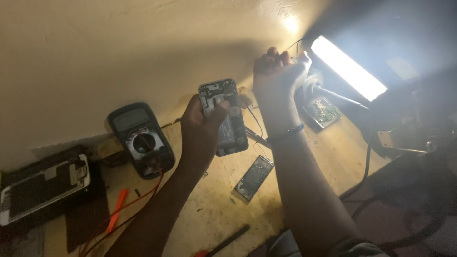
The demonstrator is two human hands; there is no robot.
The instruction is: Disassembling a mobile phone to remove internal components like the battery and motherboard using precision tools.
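Left hand (199,127) holds an opened phone (223,116) upright above the table (214,209), internals facing the camera; grip clamped on it, thumb across the face, fingers behind. Right hand (278,71) is raised higher, beside the lit lamp (347,66), grip closed in a fist around thin wires (296,45) that show above the knuckles; what else it holds cannot be told. A dark band (285,133) sits on the right wrist. A thin black wire hangs between the phone and the right forearm. On the table: multimeter (140,140) left of the phone, its red leads (138,200) trailing toward the near edge; a second phone with white frame (43,185) at far left on a dark mat; a flat dark battery-like part (253,177) below the held phone; a circuit board (322,112) under the lamp; an orange tool (116,209) near the leads. Lamp glare washes out the wall behind.
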